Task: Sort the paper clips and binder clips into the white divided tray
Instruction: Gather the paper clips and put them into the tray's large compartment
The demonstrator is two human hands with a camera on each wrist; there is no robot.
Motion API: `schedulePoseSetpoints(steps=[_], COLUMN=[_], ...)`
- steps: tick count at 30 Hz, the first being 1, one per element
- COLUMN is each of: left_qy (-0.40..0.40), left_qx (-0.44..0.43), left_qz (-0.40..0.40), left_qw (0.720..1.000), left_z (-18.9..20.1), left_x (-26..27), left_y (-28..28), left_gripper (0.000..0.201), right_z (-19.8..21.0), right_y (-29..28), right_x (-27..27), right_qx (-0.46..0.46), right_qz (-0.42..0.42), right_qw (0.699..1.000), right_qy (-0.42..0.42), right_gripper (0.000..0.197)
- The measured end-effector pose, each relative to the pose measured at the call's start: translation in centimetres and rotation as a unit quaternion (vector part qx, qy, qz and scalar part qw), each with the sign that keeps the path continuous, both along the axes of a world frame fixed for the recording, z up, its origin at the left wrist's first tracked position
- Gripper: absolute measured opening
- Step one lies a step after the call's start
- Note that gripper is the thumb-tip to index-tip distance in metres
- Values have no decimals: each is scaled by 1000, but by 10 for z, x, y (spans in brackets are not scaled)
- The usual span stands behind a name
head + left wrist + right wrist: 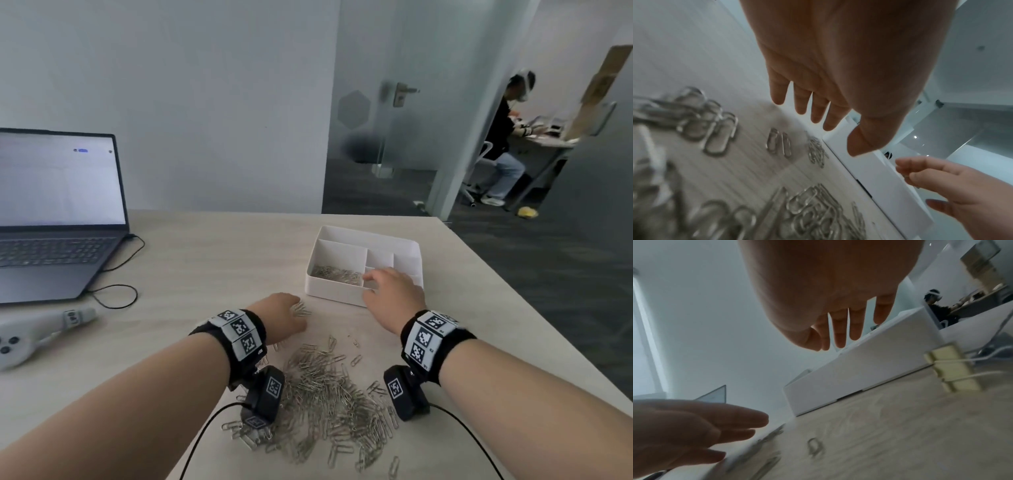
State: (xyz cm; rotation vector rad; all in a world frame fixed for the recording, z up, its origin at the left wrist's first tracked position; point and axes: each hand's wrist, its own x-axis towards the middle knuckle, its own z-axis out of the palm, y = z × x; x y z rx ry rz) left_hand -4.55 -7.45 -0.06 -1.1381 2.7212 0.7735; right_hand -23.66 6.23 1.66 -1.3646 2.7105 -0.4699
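Note:
A big heap of silver paper clips (329, 390) lies on the table between my forearms. The white divided tray (363, 233) stands beyond it, with paper clips (337, 274) in its front left compartment. My left hand (286, 313) hovers flat over the table, fingers straight, just behind a small bunch of clips (816, 152) and holding nothing. My right hand (387, 284) hangs over the tray's front wall (859, 369) with relaxed, empty fingers (838, 331). A pale yellow binder clip (951, 371) stands on the table by the tray's right end.
An open laptop (58, 219) with its cable sits at the far left. A grey handheld controller (30, 332) lies in front of it. The table's right edge (534, 308) runs close past the tray. Another person sits at a desk in the room beyond.

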Motion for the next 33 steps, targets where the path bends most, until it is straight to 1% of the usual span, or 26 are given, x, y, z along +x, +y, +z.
schedulePoseSetpoints(steps=[3,5,8,9,10,12,15,17,18,22,25,28,30,33], left_qy=[-48,-70,-93,-94,-94,-95,-100,-96,-94,-86,-74,-58,-48,-32], left_qx=[-8,-37,-53,-57,-60,-56,-42,-50,-54,-54,-45,-37,-42,-69], left_qz=[-48,-81,-131,-148,-162,-189,-222,-241,-249,-262,-271,-272,-264,-244], left_qw=[998,994,986,983,980,976,969,965,962,960,959,960,962,967], left_z=[-9,-14,-18,-17,-16,-15,-20,-24,-25,-22,-19,-19,-17,-15], left_x=[-17,-20,-13,-9,-4,5,18,25,28,38,45,50,48,33], left_y=[-4,-2,13,20,27,40,57,67,72,87,94,98,97,93], left_gripper=[62,70,85,89,92,97,102,104,104,102,102,101,100,101], right_z=[1,1,-1,-2,-4,-6,-7,-7,-8,-10,-9,-7,-6,-5], right_y=[-6,-12,-23,-27,-30,-32,-31,-32,-33,-42,-49,-50,-46,-38], right_x=[-13,-19,-22,-23,-24,-26,-25,-15,-8,19,35,45,46,44], right_qx=[35,54,86,95,98,86,56,41,35,13,19,29,27,28], right_qz=[-36,-38,-2,13,21,23,41,64,75,120,164,191,198,212], right_qw=[998,997,996,995,995,996,997,997,996,992,985,980,978,974], right_qy=[39,47,5,-9,-18,-27,-32,-33,-33,-40,-46,-54,-60,-70], right_gripper=[45,34,11,10,13,17,11,7,8,12,15,17,16,9])
